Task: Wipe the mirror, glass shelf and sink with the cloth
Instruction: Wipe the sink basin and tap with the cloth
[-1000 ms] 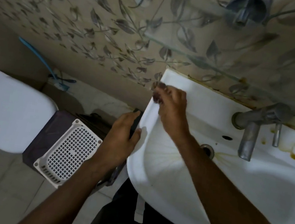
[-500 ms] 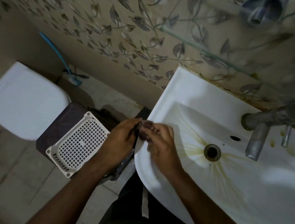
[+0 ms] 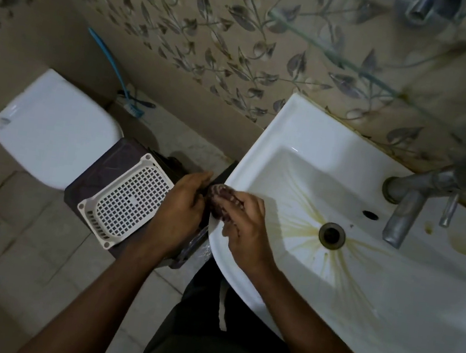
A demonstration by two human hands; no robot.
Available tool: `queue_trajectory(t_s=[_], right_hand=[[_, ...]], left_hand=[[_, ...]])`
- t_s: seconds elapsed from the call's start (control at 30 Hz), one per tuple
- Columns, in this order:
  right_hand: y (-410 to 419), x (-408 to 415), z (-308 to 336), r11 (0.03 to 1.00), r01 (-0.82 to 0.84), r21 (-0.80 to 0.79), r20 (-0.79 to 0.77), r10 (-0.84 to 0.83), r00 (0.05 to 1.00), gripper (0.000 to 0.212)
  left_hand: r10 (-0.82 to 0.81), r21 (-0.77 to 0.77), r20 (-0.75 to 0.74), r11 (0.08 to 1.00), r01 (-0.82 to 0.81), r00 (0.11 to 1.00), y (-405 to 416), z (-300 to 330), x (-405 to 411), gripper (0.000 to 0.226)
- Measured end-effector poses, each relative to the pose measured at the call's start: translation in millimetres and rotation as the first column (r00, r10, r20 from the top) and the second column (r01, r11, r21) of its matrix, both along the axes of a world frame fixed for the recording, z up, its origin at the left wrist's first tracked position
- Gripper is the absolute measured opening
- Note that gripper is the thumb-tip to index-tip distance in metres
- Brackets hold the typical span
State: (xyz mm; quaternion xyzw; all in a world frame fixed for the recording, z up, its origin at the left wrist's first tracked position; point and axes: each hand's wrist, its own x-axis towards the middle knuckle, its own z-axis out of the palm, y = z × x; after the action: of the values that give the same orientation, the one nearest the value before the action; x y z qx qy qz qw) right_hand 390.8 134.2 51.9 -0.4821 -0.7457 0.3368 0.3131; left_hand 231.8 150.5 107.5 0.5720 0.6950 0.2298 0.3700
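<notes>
A white sink [image 3: 306, 135] with yellow-brown stains around its drain [image 3: 332, 233] fills the right half of the view. A small dark patterned cloth [image 3: 218, 199] lies bunched on the sink's left rim. My right hand [image 3: 244, 225] holds the cloth against that rim, fingers curled over it. My left hand [image 3: 184, 208] is just outside the rim, fingers touching the cloth's left side. A glass shelf [image 3: 346, 62] runs along the leaf-patterned wall above the sink. The mirror is out of view.
A metal tap [image 3: 406, 212] stands at the sink's back right. Left of the sink a white perforated basket [image 3: 126, 200] sits on a dark stool. A white toilet [image 3: 53, 127] and a blue brush [image 3: 112, 69] are further left. Tiled floor lies below.
My right hand has slid the cloth along the sink's left rim from the back corner toward me. My left hand has come up to meet the cloth. The view shifted left.
</notes>
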Motion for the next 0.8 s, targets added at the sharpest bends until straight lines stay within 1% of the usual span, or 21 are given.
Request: queue_trajectory(t_s=[0.03, 0.07, 0.1, 0.13, 0.2, 0.27, 0.37, 0.43, 0.47, 0.57, 0.63, 0.73, 0.8], right_hand=[[10.4, -1.2, -0.4, 0.999, 0.036, 0.006, 0.008, -0.036, 0.999, 0.057], [25.9, -1.7, 1.7, 0.995, 0.097, -0.023, -0.005, -0.097, 0.995, 0.049], [42.8, -1.2, 3.9, 0.984, 0.169, -0.052, -0.016, -0.17, 0.985, 0.047], [57.3, -2.1, 5.9, 0.975, 0.218, -0.046, 0.016, -0.217, 0.976, 0.052], [74.8, 0.8, 4.5, 0.975, 0.222, 0.017, 0.046, -0.222, 0.974, 0.066], [69.4, 6.3, 5.6, 0.985, 0.17, 0.017, 0.072, -0.171, 0.983, 0.069], [23.4, 10.6, 7.7, 1.0, -0.013, -0.014, 0.074, 0.014, 0.997, 0.075], [-13.1, 13.5, 7.2, 0.992, -0.121, -0.044, 0.07, 0.123, 0.99, 0.07], [-27.4, 17.2, 6.8, 0.987, -0.151, -0.05, 0.065, 0.155, 0.986, 0.065], [-57.2, 38.5, 4.8, 0.98, -0.191, -0.062, 0.039, 0.194, 0.98, 0.047], [-62.3, 49.4, 4.8, 0.977, -0.2, -0.068, 0.032, 0.203, 0.979, 0.041], [-43.7, 35.3, 5.8, 0.981, -0.18, -0.072, 0.035, 0.182, 0.983, 0.048], [-26.0, 14.8, 7.5, 0.991, -0.119, -0.067, 0.038, 0.122, 0.992, 0.057]], left_hand=[[0.003, 0.018, 0.006, 1.0, -0.003, 1.0, -2.8, 0.8, 0.1, 0.048], [0.007, 0.033, 0.012, 0.999, -0.007, 1.0, -5.7, 1.4, -0.2, 0.048], [0.016, 0.037, 0.011, 0.999, -0.016, 1.0, -8.6, 1.2, -1.2, 0.05], [0.03, 0.034, 0.0, 0.999, -0.03, 1.0, -11.5, -0.1, -2.7, 0.051], [0.061, 0.028, -0.031, 0.998, -0.06, 0.998, -18.3, -3.0, -4.5, 0.054], [0.078, 0.024, -0.022, 0.997, -0.077, 0.997, -25.2, -3.0, -2.6, 0.054], [0.038, 0.068, -0.005, 0.997, -0.037, 0.999, -35.3, 2.5, 6.5, 0.046], [-0.012, 0.086, -0.016, 0.996, 0.013, 1.0, -42.8, 5.4, 15.0, 0.039], [-0.013, 0.066, -0.019, 0.998, 0.014, 1.0, -46.9, 6.1, 18.8, 0.041], [-0.01, 0.017, -0.013, 1.0, 0.01, 1.0, -61.4, 5.5, 28.3, 0.062], [-0.029, 0.017, -0.017, 0.999, 0.03, 0.999, -71.8, 5.3, 32.4, 0.068], [-0.026, 0.052, -0.01, 0.998, 0.027, 1.0, -82.1, 11.4, 33.5, 0.054], [0.01, 0.069, -0.017, 0.998, -0.009, 1.0, -87.3, 15.3, 32.3, 0.047]])
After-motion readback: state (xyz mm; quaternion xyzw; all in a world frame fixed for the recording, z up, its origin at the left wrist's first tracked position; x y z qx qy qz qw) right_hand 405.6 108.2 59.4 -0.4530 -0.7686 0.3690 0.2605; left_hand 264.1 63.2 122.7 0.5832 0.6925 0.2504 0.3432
